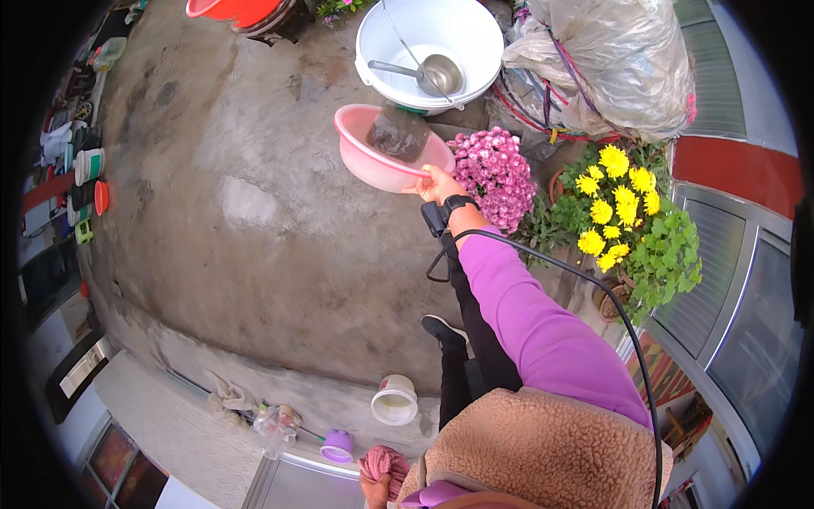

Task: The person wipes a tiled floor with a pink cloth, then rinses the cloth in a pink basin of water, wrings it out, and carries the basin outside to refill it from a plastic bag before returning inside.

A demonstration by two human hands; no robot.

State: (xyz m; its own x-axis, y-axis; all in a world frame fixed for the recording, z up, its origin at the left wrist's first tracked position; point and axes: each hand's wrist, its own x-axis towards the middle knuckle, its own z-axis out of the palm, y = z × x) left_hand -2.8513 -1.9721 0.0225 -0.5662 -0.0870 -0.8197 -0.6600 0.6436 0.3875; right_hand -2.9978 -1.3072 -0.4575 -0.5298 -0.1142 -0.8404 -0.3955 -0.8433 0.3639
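Note:
My right hand (436, 182), in a purple sleeve with a black strap at the wrist, grips the near rim of a pink plastic basin (375, 168). The basin tilts away from me, and dark murky water (399, 135) lies in it, blurred near the far edge; whether any spills over I cannot tell. Just beyond stands a large white bucket (375, 41) with a wire handle and a metal ladle (441, 74) inside. Low in the picture, my left hand (374, 491) clutches a crumpled pink cloth (385, 463).
Pink chrysanthemums (495, 178) and potted yellow ones (615, 203) flank my right arm. A tied plastic-wrapped bundle (604, 63) sits behind them. A black cable (613, 296) loops from my wrist. A small white bucket (394, 401) and a purple pot (337, 445) stand on the concrete ledge (331, 399).

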